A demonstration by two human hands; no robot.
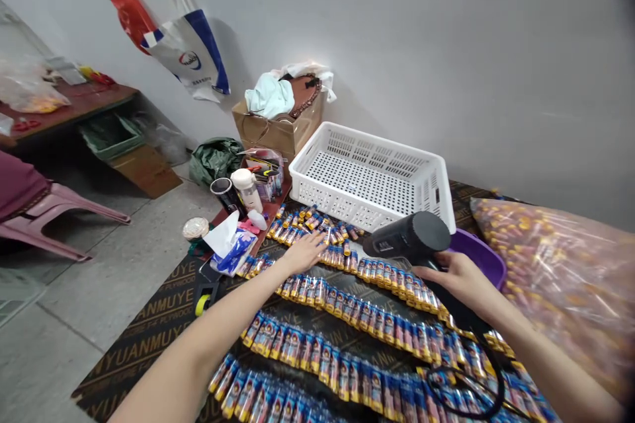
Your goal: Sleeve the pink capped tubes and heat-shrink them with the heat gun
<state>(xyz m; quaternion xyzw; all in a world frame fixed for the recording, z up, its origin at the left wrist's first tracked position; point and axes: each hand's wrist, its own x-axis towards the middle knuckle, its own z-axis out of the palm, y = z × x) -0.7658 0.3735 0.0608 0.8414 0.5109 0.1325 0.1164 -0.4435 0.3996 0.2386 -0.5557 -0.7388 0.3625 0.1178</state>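
My right hand (460, 277) grips the handle of a black hair dryer (411, 238), whose nozzle points left over the table. Its black cord (496, 386) loops down across the rows at the lower right. Fingers stretched out, my left hand (305, 252) lies over small blue-and-yellow wrapped tubes (333, 254) near the back of the table; whether it presses on them I cannot tell. Several long rows of the same tubes (347, 317) stand side by side towards me. Behind my left hand, more tubes (312, 215) lie loosely heaped.
A white perforated crate (322, 188) stands at the back, with a purple basin (476, 258) to its right. At the far right bulges a transparent bag (560, 258) of small pieces. Tissues (233, 251), a white bottle (247, 192) and a tape measure (204, 301) are on the left.
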